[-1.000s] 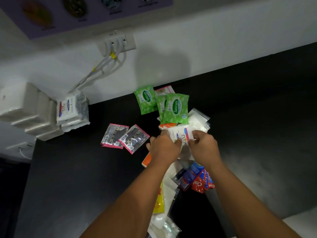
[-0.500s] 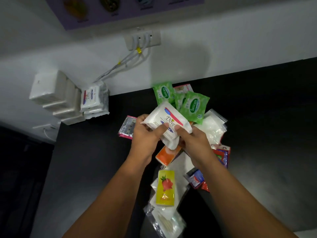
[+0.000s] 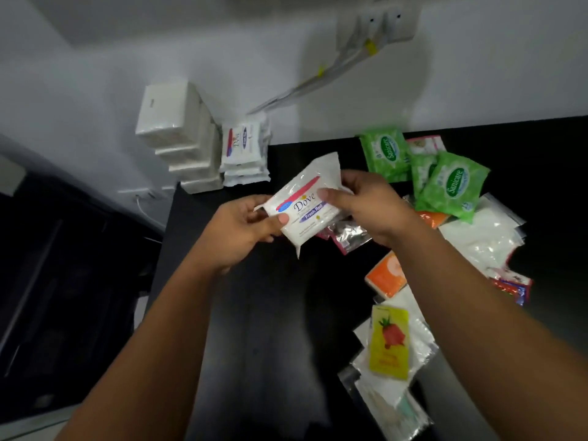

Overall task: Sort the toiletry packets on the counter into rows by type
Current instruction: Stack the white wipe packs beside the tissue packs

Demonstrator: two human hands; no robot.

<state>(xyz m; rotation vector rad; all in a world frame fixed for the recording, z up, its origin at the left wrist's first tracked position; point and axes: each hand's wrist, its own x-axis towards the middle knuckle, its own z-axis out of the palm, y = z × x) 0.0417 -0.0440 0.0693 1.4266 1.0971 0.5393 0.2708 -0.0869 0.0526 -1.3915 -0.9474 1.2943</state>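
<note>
Counter (image 3: 254, 313) surface, black and glossy, is seen beneath both arms, with a white wall behind it. Plain white packs (image 3: 178, 144) are stacked at the counter's far left corner, well beyond the left fingers, and a shorter stack of Dove packets (image 3: 243, 151) is set just beside them, touching their right side. Green Sanicare packets (image 3: 445, 183) are laid overlapping one another just beyond and to the right of the right fingers. Clear white sachets (image 3: 483, 237) are heaped to the right of the right wrist, with red and blue sachets (image 3: 512, 284) at their near edge.

A white Dove packet (image 3: 305, 205), printed with a red stripe and a purple band, is held tilted in the air above the counter, between the two hands. Its lower left edge is pinched by the left hand (image 3: 241, 230), thumb on the printed face and fingers (image 3: 254, 214) curled behind. Its upper right part is gripped by the right hand (image 3: 369, 205), thumb pressed on the front and the remaining fingers wrapped behind.

A silver foil sachet (image 3: 348, 235) with a pink border is seen directly under the right palm. An orange packet (image 3: 386, 278) is placed beside the right forearm, and a yellow strawberry sachet (image 3: 389, 343) is laid on clear bags nearer the camera.
</note>
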